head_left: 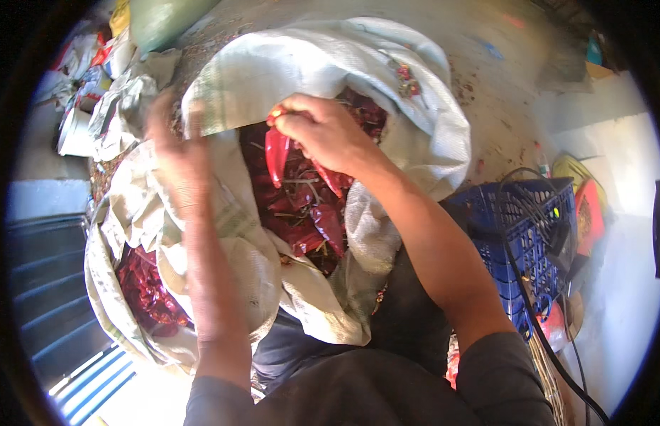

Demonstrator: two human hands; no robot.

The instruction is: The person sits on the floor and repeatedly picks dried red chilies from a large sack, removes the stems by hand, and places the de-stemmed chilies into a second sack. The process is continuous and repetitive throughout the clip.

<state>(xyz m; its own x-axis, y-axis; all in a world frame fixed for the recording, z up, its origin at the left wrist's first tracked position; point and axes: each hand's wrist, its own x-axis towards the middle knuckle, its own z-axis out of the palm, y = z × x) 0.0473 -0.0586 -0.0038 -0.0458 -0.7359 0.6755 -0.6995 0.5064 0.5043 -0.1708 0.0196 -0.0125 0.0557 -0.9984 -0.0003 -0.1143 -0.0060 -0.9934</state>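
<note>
Before me a large white woven sack (277, 58) gapes with its rim rolled down, and dark red dried chili peppers (303, 186) with pale stems lie inside it. My right hand (322, 130) is over its mouth, gripping some dried red chilies (277, 154) that hang below the fingers. My left hand (178, 154) is blurred, over the left edge of that sack, its fingers apart and nothing visible in them. At the lower left a second white woven sack (101, 266) holds more red chilies (149, 287), partly hidden by its folds and my left forearm.
A blue plastic crate (521, 229) stands on the right, with a black cable (513, 261) looping past it. Crumpled bags (122, 101) and a white bucket (77, 133) lie at the upper left. A full greenish sack (167, 21) stands behind. Plant scraps litter the floor (495, 106).
</note>
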